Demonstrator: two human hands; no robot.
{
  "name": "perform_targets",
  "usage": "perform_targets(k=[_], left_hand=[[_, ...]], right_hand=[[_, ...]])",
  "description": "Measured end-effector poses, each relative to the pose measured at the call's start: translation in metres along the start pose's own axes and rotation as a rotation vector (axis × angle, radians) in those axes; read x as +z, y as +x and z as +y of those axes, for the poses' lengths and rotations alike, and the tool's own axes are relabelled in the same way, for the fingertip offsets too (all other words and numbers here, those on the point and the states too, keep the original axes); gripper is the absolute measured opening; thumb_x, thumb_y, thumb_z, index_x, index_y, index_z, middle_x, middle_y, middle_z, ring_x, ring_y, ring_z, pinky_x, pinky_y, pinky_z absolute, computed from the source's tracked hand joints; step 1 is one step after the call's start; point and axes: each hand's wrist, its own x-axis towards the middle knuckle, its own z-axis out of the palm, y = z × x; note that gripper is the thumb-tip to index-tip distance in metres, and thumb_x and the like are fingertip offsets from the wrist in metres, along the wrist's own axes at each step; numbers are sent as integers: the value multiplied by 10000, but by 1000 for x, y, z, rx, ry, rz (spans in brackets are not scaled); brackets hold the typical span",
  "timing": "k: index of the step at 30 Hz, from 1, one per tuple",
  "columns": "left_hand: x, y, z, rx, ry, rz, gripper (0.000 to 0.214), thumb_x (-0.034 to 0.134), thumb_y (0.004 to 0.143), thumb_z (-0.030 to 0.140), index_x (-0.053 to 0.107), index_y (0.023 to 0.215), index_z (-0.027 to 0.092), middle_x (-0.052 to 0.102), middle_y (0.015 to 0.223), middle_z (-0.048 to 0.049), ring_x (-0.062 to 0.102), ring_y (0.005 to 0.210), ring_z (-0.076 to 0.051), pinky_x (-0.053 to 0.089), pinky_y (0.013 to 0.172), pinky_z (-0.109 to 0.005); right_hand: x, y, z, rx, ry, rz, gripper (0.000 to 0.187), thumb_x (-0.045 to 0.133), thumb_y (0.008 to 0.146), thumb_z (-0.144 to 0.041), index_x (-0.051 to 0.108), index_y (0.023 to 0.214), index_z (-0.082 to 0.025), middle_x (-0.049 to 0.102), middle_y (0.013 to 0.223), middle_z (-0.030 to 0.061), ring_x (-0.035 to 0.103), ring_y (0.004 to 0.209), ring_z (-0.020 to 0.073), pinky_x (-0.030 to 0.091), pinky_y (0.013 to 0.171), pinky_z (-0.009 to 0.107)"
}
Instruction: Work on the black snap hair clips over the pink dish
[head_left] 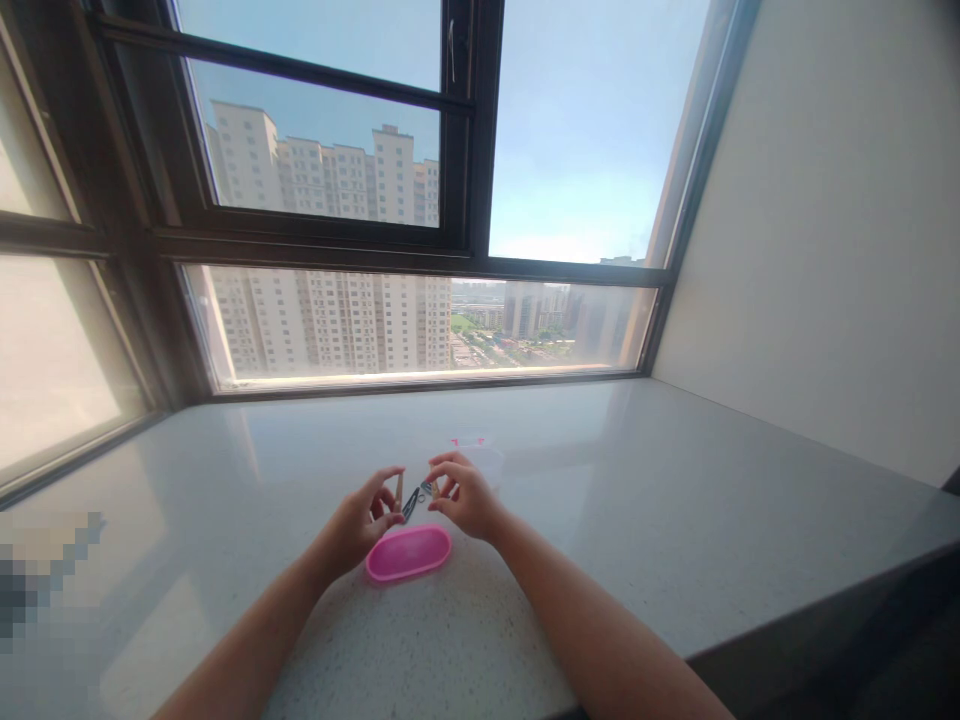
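My left hand [367,515] is closed, pinching a slim tan wooden peg [399,490] upright between thumb and fingertips. Facing it, my right hand [461,492] grips another small tan wooden peg [435,490], mostly covered by the fingers. Dark slim clips [410,504], perhaps hair clips, lie between the two hands; whether a hand touches them I cannot tell. Just in front of the hands is a shallow pink oval lid or tray [409,556]. Partly hidden behind my right hand stands a clear plastic box [489,462] with pink latches.
The pale speckled sill [637,520] extends around the hands. A dark-framed window [420,262] rises behind it, with tall buildings outside. To the right is a plain wall [825,230]. Something pixelated [45,560] lies at the left edge.
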Motion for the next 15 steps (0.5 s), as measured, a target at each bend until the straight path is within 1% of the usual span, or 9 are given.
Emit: perform_targets(k=[15], left_hand=[[-1,-1,3,3,10,-7,537,557,751,206,393,1262,228,597,766,17,508,592,-113,429,590,-239]], right_hand=[[1,0,1,-6,-2,0,295,696,639,-113,609,912,-186,507,1139,63,541,602,56,451,516,204]])
